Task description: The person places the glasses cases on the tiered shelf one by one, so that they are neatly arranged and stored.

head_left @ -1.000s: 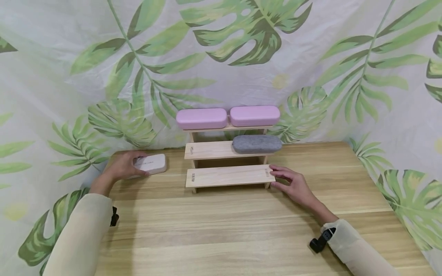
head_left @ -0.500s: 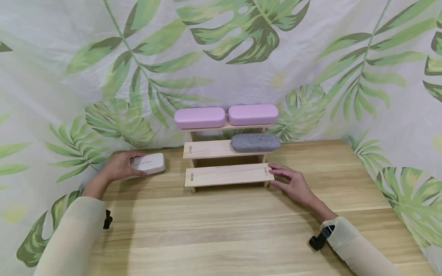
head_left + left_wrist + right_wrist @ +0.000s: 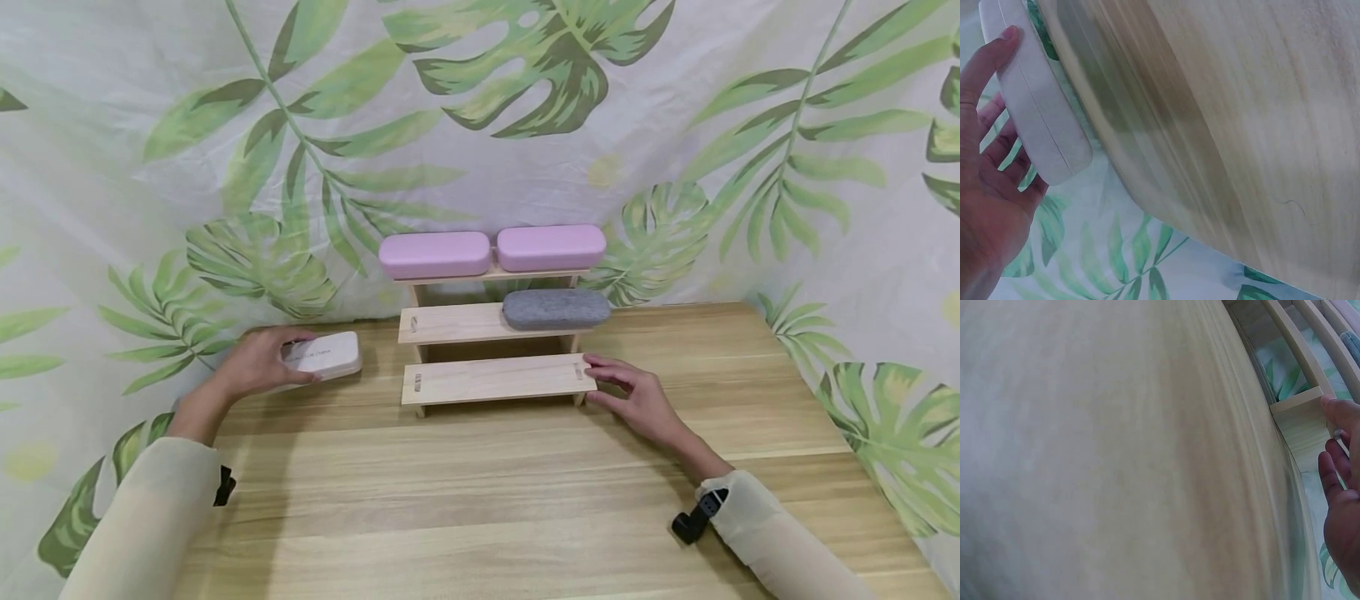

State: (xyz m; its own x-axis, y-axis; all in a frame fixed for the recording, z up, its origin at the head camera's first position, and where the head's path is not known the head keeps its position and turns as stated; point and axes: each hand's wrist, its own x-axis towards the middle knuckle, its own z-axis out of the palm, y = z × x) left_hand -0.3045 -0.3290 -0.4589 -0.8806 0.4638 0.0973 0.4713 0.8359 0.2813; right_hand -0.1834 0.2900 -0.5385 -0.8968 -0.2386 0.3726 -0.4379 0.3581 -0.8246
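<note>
At the table's far left, my left hand [image 3: 258,364] grips a white hard glasses case [image 3: 330,353] with printed lettering on its lid. In the left wrist view the thumb lies on one long side of the case [image 3: 1041,106], near its seam, with the other fingers behind it. A three-tier wooden display stand [image 3: 487,379] stands in the middle. My right hand [image 3: 633,400] holds the right end of its lowest shelf, thumb at the front corner and fingers along the end. Two pink glasses cases [image 3: 435,255] sit on the top tier, a grey felt glasses case [image 3: 557,309] on the middle tier's right half.
The wood-grain table [image 3: 480,500] extends in front of the stand and to both sides. A leaf-print cloth [image 3: 525,167] hangs close behind it. Black wrist cameras [image 3: 697,517] are strapped at the sleeves.
My left forearm and wrist have shifted slightly left and down, while the white glasses case stays in about the same place. My right hand and the stand hold still.
</note>
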